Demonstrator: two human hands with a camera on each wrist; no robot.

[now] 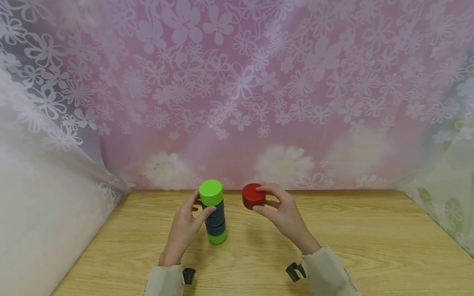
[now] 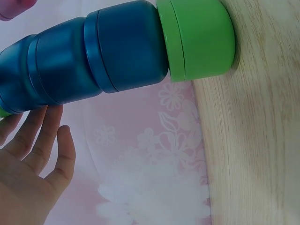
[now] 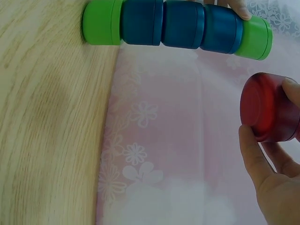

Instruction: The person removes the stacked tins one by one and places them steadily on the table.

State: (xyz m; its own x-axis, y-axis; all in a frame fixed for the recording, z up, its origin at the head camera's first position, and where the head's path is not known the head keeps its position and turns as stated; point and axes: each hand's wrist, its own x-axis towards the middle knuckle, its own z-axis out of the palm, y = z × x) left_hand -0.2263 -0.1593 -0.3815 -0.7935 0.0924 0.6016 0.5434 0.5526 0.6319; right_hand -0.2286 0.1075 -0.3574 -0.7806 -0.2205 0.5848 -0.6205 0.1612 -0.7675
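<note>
An upright stack of small round lidded tins rises from the table: a bottom green tin (image 1: 217,237), three dark blue tins (image 3: 183,24) and a top green tin (image 1: 211,192). The stack leans slightly in the head view. My left hand (image 1: 186,224) holds it near the top, thumb in front and fingers at the left side, partly hidden behind it. To the right, apart from the stack, my right hand (image 1: 286,211) grips a red tin (image 1: 253,196) in the air between thumb and fingers, at about the height of the top green tin.
The wooden table (image 1: 355,242) reaches back to a pink flowered cloth (image 1: 237,90) hanging behind it. Pale cloth (image 1: 44,197) hangs along the left side, and more on the right. Dark wrist devices (image 1: 189,276) sit at both cuffs.
</note>
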